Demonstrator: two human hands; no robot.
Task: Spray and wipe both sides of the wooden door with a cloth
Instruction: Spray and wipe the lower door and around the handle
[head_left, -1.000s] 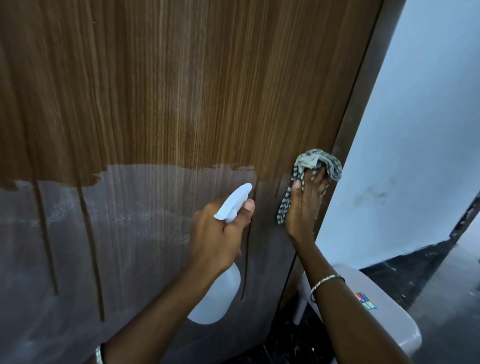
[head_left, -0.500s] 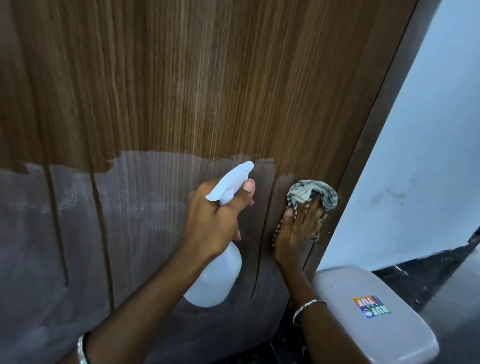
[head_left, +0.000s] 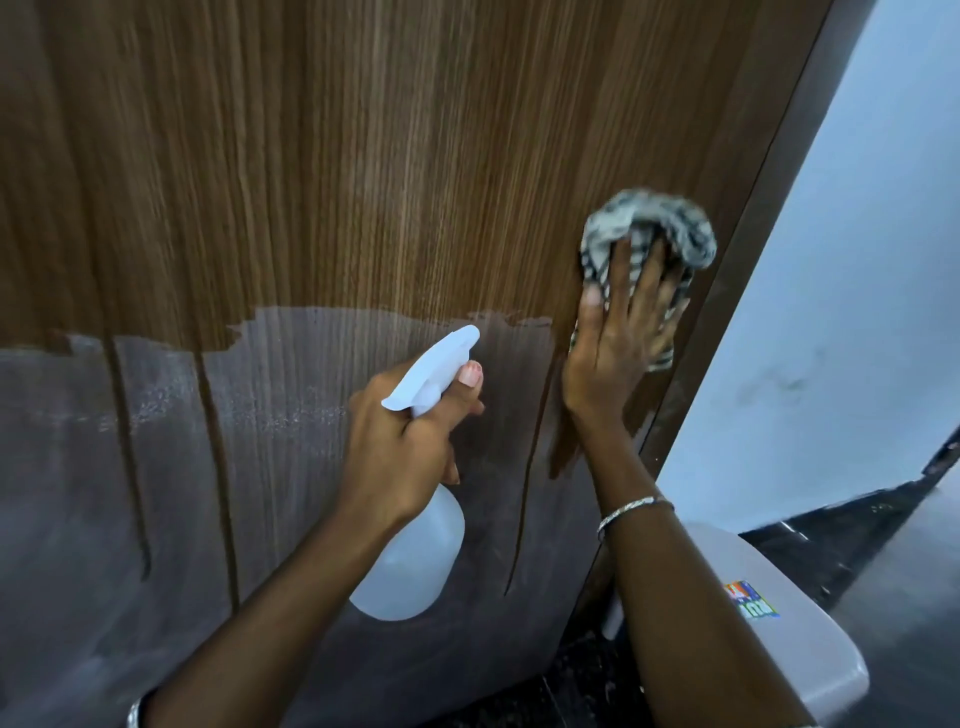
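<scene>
The wooden door fills most of the view; its upper part is brown grain, its lower part looks grey and dusty with dark drip streaks running down. My left hand grips a white spray bottle at the neck, nozzle pointing up and right toward the door. My right hand presses a bunched grey striped cloth flat against the door near its right edge, fingers spread and straight over the cloth. A cleaned brown patch shows below that hand.
The dark door edge runs diagonally at the right. Beyond it is a white wall. A white plastic stool or seat with a coloured sticker stands at the lower right on a dark floor.
My right hand has slid the cloth down and then back up along the door's right edge. My left hand with the bottle has stayed about where it was.
</scene>
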